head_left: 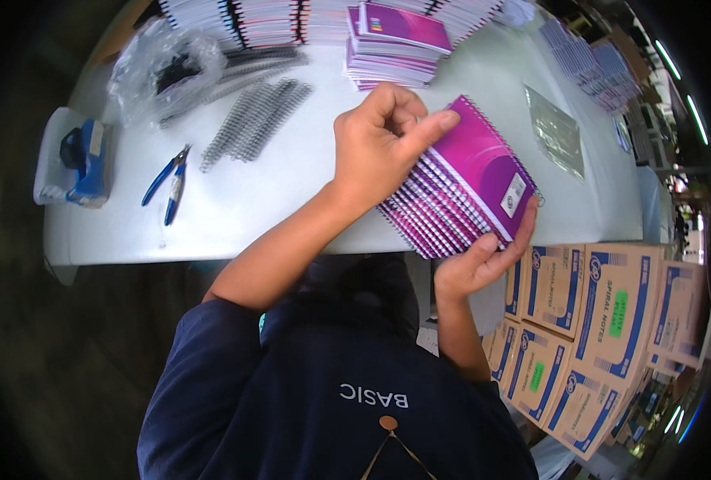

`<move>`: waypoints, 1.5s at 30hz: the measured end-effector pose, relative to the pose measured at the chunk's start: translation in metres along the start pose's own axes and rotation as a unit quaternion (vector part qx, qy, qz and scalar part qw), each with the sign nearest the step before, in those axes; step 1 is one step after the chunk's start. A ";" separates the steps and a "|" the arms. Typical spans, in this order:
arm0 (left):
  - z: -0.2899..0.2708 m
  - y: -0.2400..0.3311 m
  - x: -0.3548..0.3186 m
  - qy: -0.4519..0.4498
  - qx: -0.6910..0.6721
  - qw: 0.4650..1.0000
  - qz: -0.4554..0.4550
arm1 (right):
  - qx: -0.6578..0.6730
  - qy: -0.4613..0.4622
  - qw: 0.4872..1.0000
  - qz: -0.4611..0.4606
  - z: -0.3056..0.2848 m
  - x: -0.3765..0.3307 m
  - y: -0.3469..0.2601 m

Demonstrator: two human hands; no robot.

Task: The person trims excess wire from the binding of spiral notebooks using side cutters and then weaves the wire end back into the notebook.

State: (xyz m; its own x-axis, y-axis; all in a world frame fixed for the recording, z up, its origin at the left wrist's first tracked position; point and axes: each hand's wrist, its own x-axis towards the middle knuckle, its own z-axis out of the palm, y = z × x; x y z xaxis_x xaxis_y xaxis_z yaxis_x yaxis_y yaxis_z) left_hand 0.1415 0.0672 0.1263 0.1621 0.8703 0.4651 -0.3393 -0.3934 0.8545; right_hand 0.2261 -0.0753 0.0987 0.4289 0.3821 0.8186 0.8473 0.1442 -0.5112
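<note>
A stack of purple spiral notebooks (483,160) is held tilted over the front edge of the table, its wire-bound spines fanned in rows. My left hand (383,136) grips the far left side of the stack, thumb lying on the top cover and fingers curled. My right hand (483,264) closes round the near corner, with the thumb against the lower edge and the fingers along the right side. A pale label sits on the top cover. Beyond my left hand lies a pile of purple booklets (395,64).
Left on the white table (275,216) are blue-handled pliers (168,182), black wire coils (255,120), a clear plastic bag (163,68) and a blue tape dispenser (91,160). At right lies a clear plastic sleeve (555,132). Cardboard boxes (619,312) are stacked beside me.
</note>
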 end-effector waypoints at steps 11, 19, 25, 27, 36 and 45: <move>-0.274 -0.002 -0.053 -0.009 0.796 0.586 -0.153 | 0.703 -0.544 0.458 0.016 -0.073 0.040 -0.094; -0.238 0.009 -0.070 0.197 0.119 0.943 -0.241 | 0.674 -0.540 0.503 -0.030 -0.052 0.038 -0.127; -0.135 0.012 -0.118 0.085 -0.348 0.829 -0.430 | 0.174 -0.573 0.778 -0.188 0.032 0.072 -0.117; -0.110 0.010 -0.124 0.059 -0.377 0.778 -0.499 | -0.153 -0.576 0.762 -0.255 0.076 0.071 -0.098; -0.078 0.005 -0.123 0.033 -0.359 0.750 -0.555 | -0.401 -0.774 0.469 -0.142 0.160 0.046 -0.051; -0.074 0.008 -0.143 -0.005 -0.406 0.678 -0.612 | -0.340 -0.804 0.463 -0.156 0.150 0.044 -0.041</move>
State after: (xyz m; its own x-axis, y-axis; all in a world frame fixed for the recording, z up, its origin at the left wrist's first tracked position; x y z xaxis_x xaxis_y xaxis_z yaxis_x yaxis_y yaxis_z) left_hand 0.0472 -0.0390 0.0498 0.7886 0.3934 -0.4727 -0.3424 0.9193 0.1937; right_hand 0.1630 0.0730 0.1167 -0.0705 0.7035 -0.7072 0.9266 0.3087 0.2147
